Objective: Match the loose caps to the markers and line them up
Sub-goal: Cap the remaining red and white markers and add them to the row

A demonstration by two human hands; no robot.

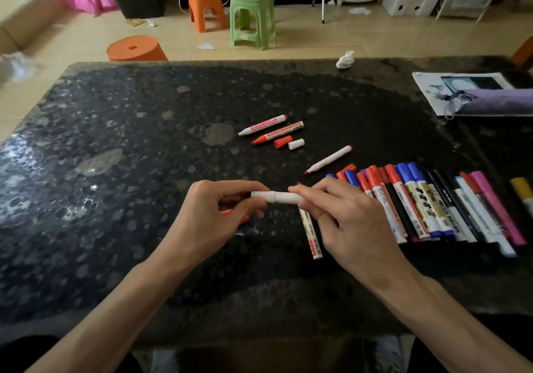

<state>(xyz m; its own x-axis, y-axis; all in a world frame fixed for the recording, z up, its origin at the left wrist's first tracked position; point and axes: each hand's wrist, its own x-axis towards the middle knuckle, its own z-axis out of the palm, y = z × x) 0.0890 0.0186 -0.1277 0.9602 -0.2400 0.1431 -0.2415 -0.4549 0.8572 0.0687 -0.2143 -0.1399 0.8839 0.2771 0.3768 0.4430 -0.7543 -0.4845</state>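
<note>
1. White marker [277, 196] lay level, long axis left-to-right, above the tabletop [115, 130].
2. Left hand [219, 211] pinched its left end; right hand [343, 219] gripped its right end.
3. That tabletop was black, speckled; a green stool [252, 15] stood beyond.

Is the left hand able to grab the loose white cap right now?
Probably not yet: the path to the white cap is bare table, but the left hand is busy holding a white marker.

Head view, steeply down onto table [115, 228]
</note>
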